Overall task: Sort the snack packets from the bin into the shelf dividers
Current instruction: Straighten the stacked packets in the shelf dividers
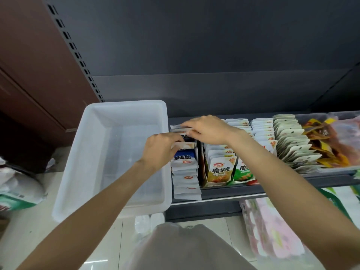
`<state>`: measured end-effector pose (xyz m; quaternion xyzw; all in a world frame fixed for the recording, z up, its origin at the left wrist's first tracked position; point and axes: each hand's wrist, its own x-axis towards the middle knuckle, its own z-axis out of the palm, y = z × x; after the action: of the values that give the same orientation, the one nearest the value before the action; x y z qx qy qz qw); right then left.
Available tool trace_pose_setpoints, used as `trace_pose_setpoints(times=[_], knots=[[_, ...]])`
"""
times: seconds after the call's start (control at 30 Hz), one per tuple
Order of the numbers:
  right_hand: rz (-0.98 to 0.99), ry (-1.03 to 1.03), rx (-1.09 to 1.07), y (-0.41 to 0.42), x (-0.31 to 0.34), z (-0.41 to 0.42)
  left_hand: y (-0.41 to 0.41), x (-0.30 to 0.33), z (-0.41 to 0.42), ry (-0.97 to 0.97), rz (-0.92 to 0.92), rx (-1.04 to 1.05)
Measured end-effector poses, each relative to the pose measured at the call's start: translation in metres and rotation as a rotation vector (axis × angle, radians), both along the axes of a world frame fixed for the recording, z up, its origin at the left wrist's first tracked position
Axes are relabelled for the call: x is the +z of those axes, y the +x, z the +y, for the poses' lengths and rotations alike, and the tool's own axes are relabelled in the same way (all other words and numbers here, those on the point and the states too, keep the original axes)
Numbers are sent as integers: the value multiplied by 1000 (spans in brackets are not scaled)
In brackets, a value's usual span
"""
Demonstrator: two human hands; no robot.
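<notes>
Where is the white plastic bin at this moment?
In the head view, the white plastic bin sits left of centre, its right wall against the shelf's leftmost row of blue-and-white packets, with the left hand over its right rim.

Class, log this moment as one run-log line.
left hand: grips packets | right hand: holds packets | row: leftmost shelf row | bin: no packets visible

Dark shelf (224,193) with packet rows (220,164), white bin (64,191) at its left end
</notes>
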<state>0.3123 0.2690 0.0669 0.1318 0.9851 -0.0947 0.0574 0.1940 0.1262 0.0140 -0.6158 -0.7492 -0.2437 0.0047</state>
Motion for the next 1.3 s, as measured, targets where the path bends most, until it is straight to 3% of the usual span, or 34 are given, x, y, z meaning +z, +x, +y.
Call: trace_pose_setpoints(times=[0.1, 0.17, 0.23, 0.3, 0.4, 0.57, 1.13, 1.3], knots=[[-138, -104, 6, 4, 6, -3, 0, 2, 2, 26, -132, 81], [-106, 50, 38, 3, 0, -6, 1, -1, 0, 74, -171, 89], [-9, 190, 51, -1, -7, -9, 5, -6, -8, 188, -32, 40], [43, 202, 47, -4, -10, -10, 11, -9, -21, 286, 133, -71], [60, 171, 26, -5, -11, -8, 17, -14, -37, 129, 238, -257], [71, 133, 38, -6, -12, -4, 18, -14, -28, -178, 373, -232], [61, 114, 61, -5, -8, -4, 33, -24, -22, -124, 354, -170], [20, 71, 37, -4, -1, 1, 12, -16, -11, 10, 291, -200]])
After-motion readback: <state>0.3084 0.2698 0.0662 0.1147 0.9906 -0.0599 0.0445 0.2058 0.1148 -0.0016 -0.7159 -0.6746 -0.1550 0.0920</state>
